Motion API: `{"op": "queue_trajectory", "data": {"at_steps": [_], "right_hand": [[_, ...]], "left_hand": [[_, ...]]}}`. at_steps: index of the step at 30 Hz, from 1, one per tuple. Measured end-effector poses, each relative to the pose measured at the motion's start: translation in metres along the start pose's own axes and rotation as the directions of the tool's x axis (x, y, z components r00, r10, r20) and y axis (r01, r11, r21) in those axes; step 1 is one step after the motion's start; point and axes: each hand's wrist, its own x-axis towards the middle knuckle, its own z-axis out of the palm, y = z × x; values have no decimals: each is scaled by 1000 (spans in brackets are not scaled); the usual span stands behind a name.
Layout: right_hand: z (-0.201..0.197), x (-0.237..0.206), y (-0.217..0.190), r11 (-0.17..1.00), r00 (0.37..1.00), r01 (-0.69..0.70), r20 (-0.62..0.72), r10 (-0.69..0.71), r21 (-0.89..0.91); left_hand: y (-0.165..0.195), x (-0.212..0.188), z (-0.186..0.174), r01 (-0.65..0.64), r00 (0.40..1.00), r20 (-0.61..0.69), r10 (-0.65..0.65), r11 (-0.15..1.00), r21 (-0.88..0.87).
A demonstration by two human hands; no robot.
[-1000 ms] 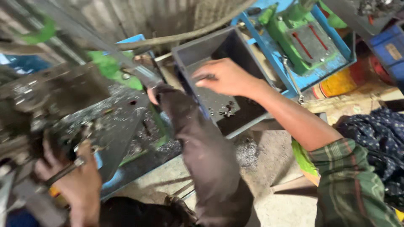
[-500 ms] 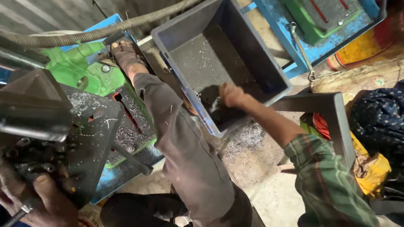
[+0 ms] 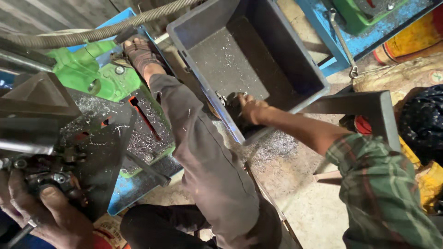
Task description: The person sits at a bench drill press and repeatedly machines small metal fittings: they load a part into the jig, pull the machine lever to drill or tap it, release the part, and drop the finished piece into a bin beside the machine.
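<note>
My right hand (image 3: 251,109) reaches into the near corner of a tilted grey plastic crate (image 3: 295,60) and closes over small dark metal parts lying there. My left hand (image 3: 44,214) sits at the bottom left, gripping a dark metal lever or handle (image 3: 50,177) on a grimy machine (image 3: 69,138) covered in metal shavings. My leg in brown trousers (image 3: 207,166) stretches between the two, with the sandalled foot (image 3: 138,53) resting on the green machine base (image 3: 97,76).
A ribbed hose (image 3: 92,34) runs across the top left. A blue frame with a hanging spanner (image 3: 344,46) stands at the top right. A dark metal bracket (image 3: 364,103), a yellow container (image 3: 410,44) and dark cloth (image 3: 424,124) sit at the right. Shavings litter the concrete floor (image 3: 277,152).
The view has swung downward and closer. My right hand went from the crate's rim deeper into its near corner. My left hand stays on the machine's handle.
</note>
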Motion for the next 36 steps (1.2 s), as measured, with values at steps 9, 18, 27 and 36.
{"op": "queue_trajectory", "data": {"at_steps": [9, 18, 27, 36], "right_hand": [[-65, -3, -7, 980, 931, 188, -329, -157, 63], [-50, 28, -17, 915, 833, 375, -381, -402, -147], [-49, 35, -2, 940, 828, 341, -467, -310, -19], [-38, 52, 28, 599, 885, 250, -430, 178, 761]], "left_hand": [[-4, 1, 0, -72, 997, 9, 72, 997, -28], [-7, 1, -2, -67, 997, 35, 65, 996, 52], [-21, -5, 0, -74, 997, 1, 75, 997, -13], [-30, -8, 7, 54, 999, 2, -54, 997, 61]]}}
